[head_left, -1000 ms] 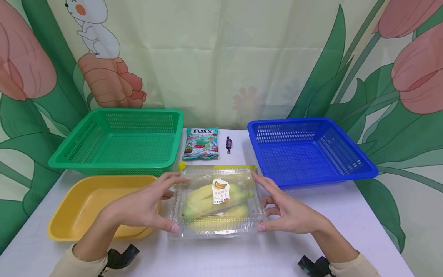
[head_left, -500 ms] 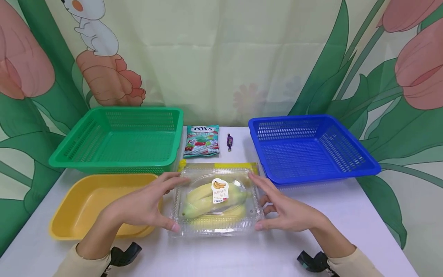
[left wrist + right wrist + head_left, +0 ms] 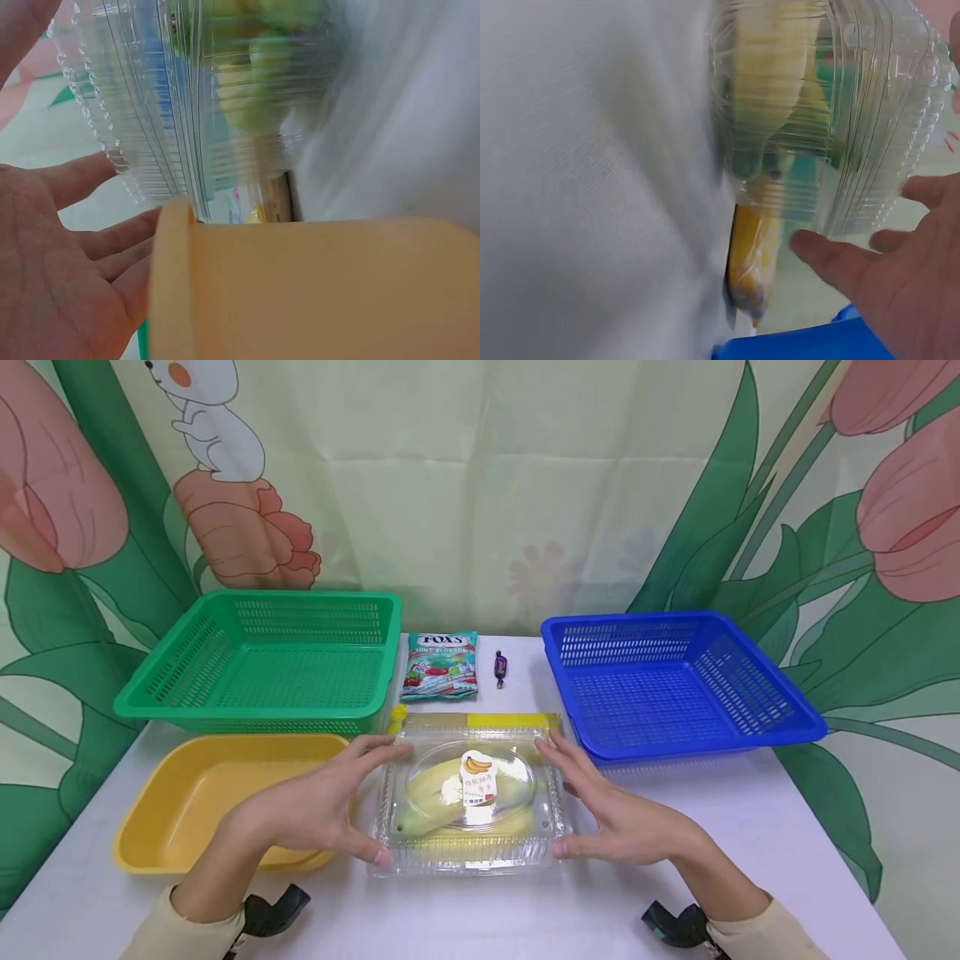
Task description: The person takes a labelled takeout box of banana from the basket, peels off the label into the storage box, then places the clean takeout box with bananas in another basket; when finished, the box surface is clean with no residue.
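A clear plastic clamshell box of bananas, with a banana label on its lid, sits in the middle of the white table. My left hand is at its left side, spread fingers and thumb touching the edge. On the right side my right hand lies likewise along the edge, its lower fingers mostly hidden. Both wrist views show fairly straight fingers beside the lid's rim. Behind the box lies a yellow packet, partly covered by it.
A green basket stands back left, with a yellow basin in front of it. At the right is a blue basket. A Fox's candy bag and a small purple wrapped candy lie between the baskets.
The box looks slightly lower and smaller in the head view than a second ago. My right hand's lower fingers have slipped mostly out of sight. The baskets and candies have stayed put.
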The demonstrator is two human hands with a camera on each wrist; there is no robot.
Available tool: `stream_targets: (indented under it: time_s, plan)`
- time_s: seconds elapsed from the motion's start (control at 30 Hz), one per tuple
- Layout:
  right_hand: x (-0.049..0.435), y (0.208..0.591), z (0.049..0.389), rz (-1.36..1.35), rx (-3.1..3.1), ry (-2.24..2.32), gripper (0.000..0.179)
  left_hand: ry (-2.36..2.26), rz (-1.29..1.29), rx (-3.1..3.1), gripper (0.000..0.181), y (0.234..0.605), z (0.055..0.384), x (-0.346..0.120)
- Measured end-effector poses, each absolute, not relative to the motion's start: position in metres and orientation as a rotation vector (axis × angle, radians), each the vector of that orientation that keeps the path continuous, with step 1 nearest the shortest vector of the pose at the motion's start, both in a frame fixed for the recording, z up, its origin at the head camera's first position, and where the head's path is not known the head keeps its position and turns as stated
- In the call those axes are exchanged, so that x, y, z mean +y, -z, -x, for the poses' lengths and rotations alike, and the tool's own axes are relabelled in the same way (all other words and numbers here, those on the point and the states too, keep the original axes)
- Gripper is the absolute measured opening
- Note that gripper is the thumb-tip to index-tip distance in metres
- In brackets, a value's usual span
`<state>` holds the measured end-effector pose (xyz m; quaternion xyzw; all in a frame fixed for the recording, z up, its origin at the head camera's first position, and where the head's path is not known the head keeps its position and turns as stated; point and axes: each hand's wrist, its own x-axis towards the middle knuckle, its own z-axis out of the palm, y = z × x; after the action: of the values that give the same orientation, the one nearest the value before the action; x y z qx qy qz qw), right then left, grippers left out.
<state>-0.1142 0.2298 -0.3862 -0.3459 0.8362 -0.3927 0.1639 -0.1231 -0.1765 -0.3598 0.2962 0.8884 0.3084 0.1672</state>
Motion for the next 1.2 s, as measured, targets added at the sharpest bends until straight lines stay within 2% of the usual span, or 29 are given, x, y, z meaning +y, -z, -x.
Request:
stream_targets:
  time_s: [0.43, 0.63, 0.9, 1.03, 1.2]
  plan:
    - [0.211, 0.381, 0.123, 1.147, 2.569, 1.059, 0.085, -0.863, -0.835, 2.529, 0.118, 0.357, 0.122, -0.178]
    - [0.206, 0.381, 0.13, 1.165, 2.614, 0.982, 0.078, -0.874, -0.851, 2.518, 0.118, 0.358, 0.121, -0.179]
    - [0.205, 0.384, 0.133, 1.177, 2.626, 0.952, 0.078, -0.902, -0.774, 2.553, 0.098, 0.357, 0.12, -0.172]
    - [0.205, 0.383, 0.134, 1.171, 2.626, 0.95, 0.079, -0.937, -0.836, 2.605, 0.095, 0.356, 0.121, -0.166]
    - [0.205, 0.383, 0.134, 1.157, 2.622, 0.942, 0.079, -0.969, -0.937, 2.662, 0.08, 0.358, 0.124, -0.155]
